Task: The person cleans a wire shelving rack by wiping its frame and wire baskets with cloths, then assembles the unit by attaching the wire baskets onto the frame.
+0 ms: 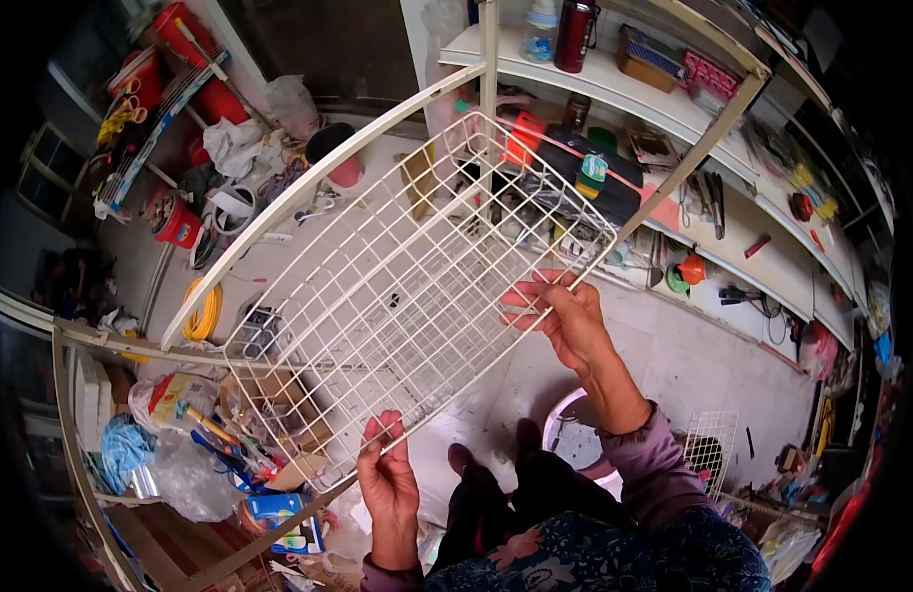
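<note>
A white wire basket (pixel 377 261) is held out in front of me, tilted, with the floor showing through its grid. My left hand (pixel 388 474) grips its near edge close to the lower left corner, fingertips curled over the wire. Farther along that same edge, toward the right corner, my right hand (pixel 567 314) has its thumb and fingers closed on the wire. Around the basket runs a cream metal frame (pixel 269 212), its bars passing beside and behind it. Whether the basket rests on the frame I cannot tell.
White shelves (pixel 624 84) on the right hold a dark red thermos (pixel 576 36), boxes and tools. At left stand red buckets (pixel 176 219) and a coil of yellow hose (pixel 203 311). Plastic bags (pixel 192 474) and cartons crowd the lower left. Near my feet is a round tub (pixel 578 434).
</note>
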The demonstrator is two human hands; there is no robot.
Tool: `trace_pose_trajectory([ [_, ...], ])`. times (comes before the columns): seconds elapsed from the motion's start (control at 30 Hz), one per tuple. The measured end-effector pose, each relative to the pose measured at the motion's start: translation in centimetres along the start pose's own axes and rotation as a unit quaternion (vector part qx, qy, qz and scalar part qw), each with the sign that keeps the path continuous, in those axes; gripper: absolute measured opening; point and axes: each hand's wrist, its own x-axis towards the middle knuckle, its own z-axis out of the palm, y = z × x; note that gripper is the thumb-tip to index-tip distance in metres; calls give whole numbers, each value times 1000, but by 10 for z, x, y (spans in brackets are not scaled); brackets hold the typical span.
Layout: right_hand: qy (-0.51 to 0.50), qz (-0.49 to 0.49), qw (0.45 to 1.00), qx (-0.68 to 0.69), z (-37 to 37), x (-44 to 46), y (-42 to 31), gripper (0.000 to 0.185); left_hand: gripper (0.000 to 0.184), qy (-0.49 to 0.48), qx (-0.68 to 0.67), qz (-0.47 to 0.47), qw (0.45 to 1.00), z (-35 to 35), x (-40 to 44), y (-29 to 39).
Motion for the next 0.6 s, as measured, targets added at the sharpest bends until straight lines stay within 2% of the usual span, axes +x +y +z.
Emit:
trace_pose_trajectory([
  [0.6,-7,-14,1000,5,9,-6,-6,22,43,17,9,11,1000,6,-6,8],
])
